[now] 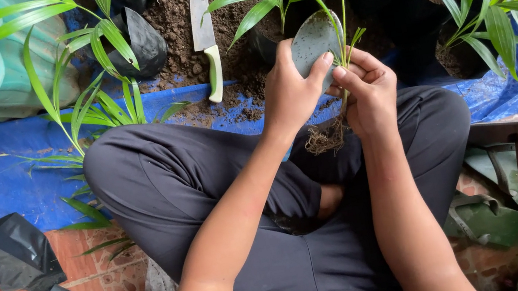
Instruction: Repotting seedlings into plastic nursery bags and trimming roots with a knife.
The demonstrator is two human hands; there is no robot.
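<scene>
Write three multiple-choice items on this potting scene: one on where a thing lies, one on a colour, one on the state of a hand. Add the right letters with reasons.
1. Where does the knife lie?
A. on the soil pile beyond the knees
B. on the person's lap
C. inside the green tub

2. What colour is the sheet spread under the soil?
A. red
B. blue
C. white

3. What is the right hand doing?
A. resting flat on a knee
B. hanging open in the air
C. pinching the stem of a palm seedling with bare roots

Answers:
1. A, the blade rests on dark soil with its pale handle pointing toward the person.
2. B, the sheet shows blue at both sides of the legs.
3. C, the fingers close on the stem, with roots hanging below; the left hand holds a small grey trowel-like tool beside it.
</scene>
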